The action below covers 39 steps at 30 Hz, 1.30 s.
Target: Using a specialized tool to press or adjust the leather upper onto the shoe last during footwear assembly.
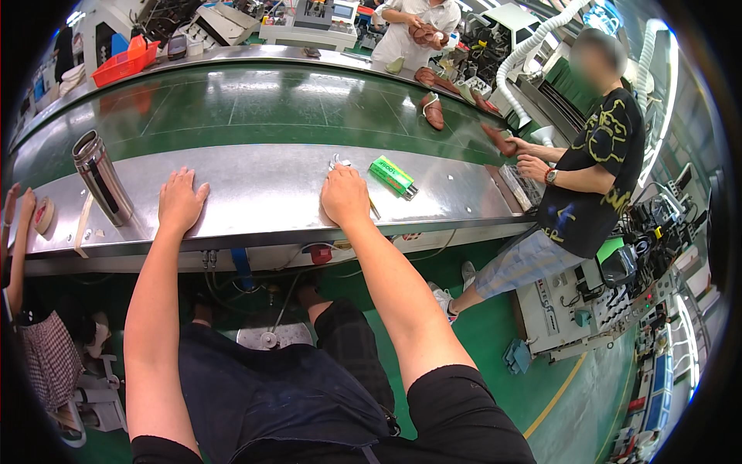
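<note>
My left hand (182, 203) lies flat on the steel worktop (259, 185), its fingers stretched out and nothing in it. My right hand (345, 195) rests on the same worktop, fingers curled over a metal hand tool (337, 162). A shiny, jaw-like end pokes out beyond the fingers and a thin handle shows beside the wrist; the palm hides the middle. Just right of that hand is a green box (391, 175) with dark stick ends showing at its near end. A steel tumbler (102, 179) stands left of my left hand.
Beyond the worktop runs a green conveyor belt (270, 104) carrying brown shoes (433, 112). A co-worker (591, 162) at the right holds a shoe; another person (417, 31) stands across the belt. An orange basket (125, 63) sits far left, a tape roll (44, 216) near left.
</note>
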Available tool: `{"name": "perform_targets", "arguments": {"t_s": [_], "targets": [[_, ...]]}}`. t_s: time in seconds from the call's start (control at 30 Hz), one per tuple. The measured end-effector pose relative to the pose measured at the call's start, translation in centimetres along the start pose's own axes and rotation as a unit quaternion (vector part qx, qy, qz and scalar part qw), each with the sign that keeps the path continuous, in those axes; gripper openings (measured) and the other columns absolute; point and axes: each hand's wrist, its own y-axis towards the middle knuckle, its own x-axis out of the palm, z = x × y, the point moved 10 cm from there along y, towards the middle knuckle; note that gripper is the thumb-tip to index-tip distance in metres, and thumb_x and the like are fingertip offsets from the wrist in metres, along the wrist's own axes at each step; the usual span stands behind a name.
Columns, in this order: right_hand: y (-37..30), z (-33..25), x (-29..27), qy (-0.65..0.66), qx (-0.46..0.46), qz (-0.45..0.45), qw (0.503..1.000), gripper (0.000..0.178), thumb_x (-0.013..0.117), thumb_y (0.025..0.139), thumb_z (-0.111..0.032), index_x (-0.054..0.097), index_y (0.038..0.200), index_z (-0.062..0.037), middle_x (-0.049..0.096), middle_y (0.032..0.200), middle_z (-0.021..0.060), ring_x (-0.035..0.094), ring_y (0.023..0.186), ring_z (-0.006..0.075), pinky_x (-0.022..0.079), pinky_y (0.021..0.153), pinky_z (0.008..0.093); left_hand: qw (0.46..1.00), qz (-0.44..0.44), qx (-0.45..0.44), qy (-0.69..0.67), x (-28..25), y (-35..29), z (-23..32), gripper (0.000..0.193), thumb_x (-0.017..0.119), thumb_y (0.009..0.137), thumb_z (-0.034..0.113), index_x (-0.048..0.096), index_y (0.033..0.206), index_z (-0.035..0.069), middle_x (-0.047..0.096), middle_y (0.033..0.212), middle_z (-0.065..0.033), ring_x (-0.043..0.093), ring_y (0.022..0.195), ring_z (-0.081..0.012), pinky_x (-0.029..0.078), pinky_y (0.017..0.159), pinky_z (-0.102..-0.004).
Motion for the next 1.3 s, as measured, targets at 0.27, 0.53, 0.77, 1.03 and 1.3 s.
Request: {"name": "perform_targets", "arguments": {"t_s": [0.27, 0.53, 0.77, 1.03, 1.3], "targets": [[0.04, -0.18, 0.03, 0.0, -0.002, -0.008, 1.0, 0.023, 0.06, 0.094, -0.019, 0.073, 0.1, -0.0015, 0.069, 0.128, 0.0175, 0.062, 0.12, 0.0364, 0.051, 0.098, 0.0501, 1.0, -0.003, -0.003, 0.002, -0.05, -0.05, -0.11, 0.064, 0.058, 0.101, 0.044, 0.052, 0.15, 0.003, 0.044, 0.162, -0.0159, 0.035, 0.153, -0.0344, 0.026, 0.125, -0.0497], [0.01, -0.05, 0.21, -0.002, 0.003, -0.004, 1.0, 0.024, 0.06, 0.094, -0.02, 0.073, 0.098, -0.0008, 0.069, 0.127, 0.0134, 0.059, 0.124, 0.0336, 0.049, 0.098, 0.0503, 1.0, -0.01, -0.005, 0.005, 0.07, 0.04, -0.17, 0.064, 0.057, 0.102, 0.045, 0.052, 0.15, 0.003, 0.043, 0.163, -0.0153, 0.034, 0.154, -0.0338, 0.025, 0.126, -0.0495], [0.0, -0.25, -0.3, -0.002, -0.008, 0.008, 1.0, 0.021, 0.061, 0.093, -0.018, 0.073, 0.099, -0.0018, 0.069, 0.127, 0.0171, 0.062, 0.119, 0.0363, 0.052, 0.098, 0.0497, 1.0, -0.012, -0.005, 0.009, 0.18, 0.16, -0.27, 0.064, 0.057, 0.102, 0.045, 0.05, 0.151, 0.004, 0.042, 0.164, -0.0148, 0.033, 0.154, -0.0337, 0.025, 0.126, -0.0502], [-0.01, -0.18, -0.02, -0.009, -0.006, -0.005, 1.0, 0.022, 0.061, 0.093, -0.019, 0.073, 0.101, -0.0019, 0.069, 0.129, 0.0171, 0.062, 0.12, 0.0355, 0.052, 0.098, 0.0494, 1.0, -0.01, -0.003, 0.005, 0.21, 0.1, -0.17, 0.064, 0.057, 0.102, 0.044, 0.051, 0.151, 0.004, 0.043, 0.163, -0.015, 0.033, 0.154, -0.0341, 0.026, 0.126, -0.05], [0.04, -0.28, -0.12, -0.005, -0.009, -0.001, 1.0, 0.023, 0.061, 0.093, -0.019, 0.073, 0.101, -0.0015, 0.069, 0.128, 0.0175, 0.062, 0.119, 0.0358, 0.051, 0.099, 0.0489, 1.0, -0.005, -0.001, 0.003, 0.11, 0.13, -0.29, 0.064, 0.057, 0.101, 0.044, 0.052, 0.15, 0.004, 0.043, 0.163, -0.0157, 0.034, 0.153, -0.0346, 0.026, 0.125, -0.0498]]}}
